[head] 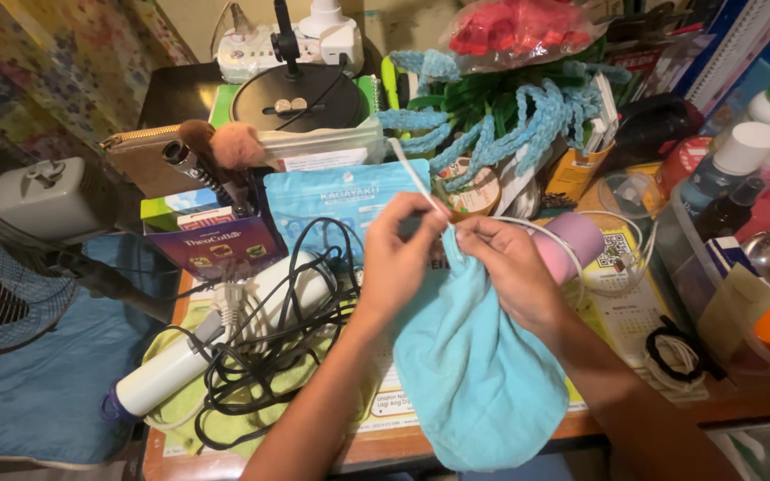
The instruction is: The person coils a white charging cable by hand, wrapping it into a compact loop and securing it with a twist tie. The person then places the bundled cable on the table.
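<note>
Fan (11,258) stands off the desk's (724,405) left edge. Tangled black cable (269,356) lies just left of the left hand (396,258), forearm rising from the near edge, fingers pinching a white drawstring (413,178) that runs up and left. Light-blue cloth pouch (474,365) hangs between both hands, overhanging the near desk edge. Right hand (514,272), fingers pressed together, pinches the pouch mouth. Clear bin of bottles (741,223) crowds the right; little open room.

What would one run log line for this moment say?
left hand: pinches white cord | right hand: grips blue pouch mouth | nearby: black cable
</note>
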